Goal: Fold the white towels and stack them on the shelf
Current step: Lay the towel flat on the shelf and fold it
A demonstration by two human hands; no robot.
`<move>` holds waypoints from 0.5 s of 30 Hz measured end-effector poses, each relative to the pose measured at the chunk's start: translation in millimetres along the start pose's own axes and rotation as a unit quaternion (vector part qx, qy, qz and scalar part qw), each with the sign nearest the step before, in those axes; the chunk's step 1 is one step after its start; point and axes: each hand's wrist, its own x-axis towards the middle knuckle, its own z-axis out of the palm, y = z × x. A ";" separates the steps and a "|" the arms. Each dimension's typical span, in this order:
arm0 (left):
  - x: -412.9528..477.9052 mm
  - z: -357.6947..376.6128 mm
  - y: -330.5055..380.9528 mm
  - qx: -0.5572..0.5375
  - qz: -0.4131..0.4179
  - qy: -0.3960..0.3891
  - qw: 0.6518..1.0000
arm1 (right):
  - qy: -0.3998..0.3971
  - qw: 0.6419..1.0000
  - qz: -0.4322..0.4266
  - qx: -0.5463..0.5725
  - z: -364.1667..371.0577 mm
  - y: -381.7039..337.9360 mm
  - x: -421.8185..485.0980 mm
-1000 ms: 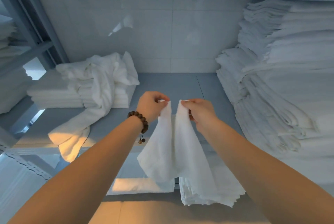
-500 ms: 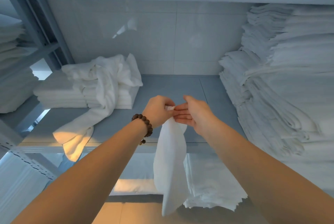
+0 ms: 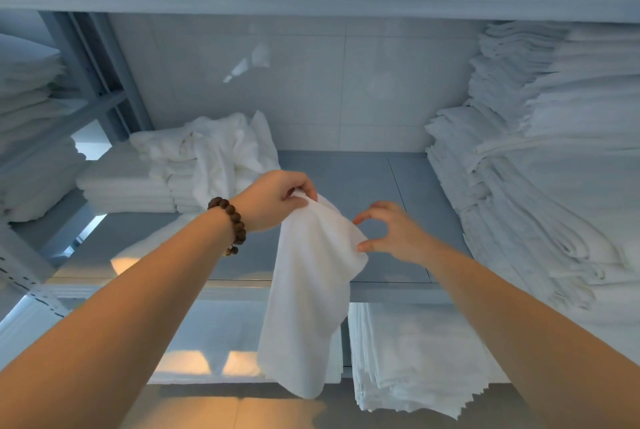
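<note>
Tall stacks right on the shelf, messy pile left. In front, towel hanging from pinching left hand; right hand just beside, loose, holding nothing.

White towel before the shelf
My left hand grips its top; my right hand curves beside it.

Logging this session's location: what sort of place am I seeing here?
Probably a linen storeroom: metal shelving loaded with stacks of folded white towels, a tiled wall behind, and one towel hanging from the left hand.
</note>
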 end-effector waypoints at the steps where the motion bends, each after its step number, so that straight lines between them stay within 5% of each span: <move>1: -1.8 -4.2 -0.7 0.000 0.004 0.000 1.000 | -0.010 1.000 0.002 -0.007 1.7 0.8 1.5; 9: -12.6 -32.5 -14.8 -0.022 0.001 0.024 0.999 | -0.091 0.994 0.024 -0.062 27.0 5.3 12.2; 15: -23.0 -47.7 -41.5 0.011 -0.029 0.055 0.998 | -0.027 0.999 0.005 -0.045 37.8 10.1 12.0</move>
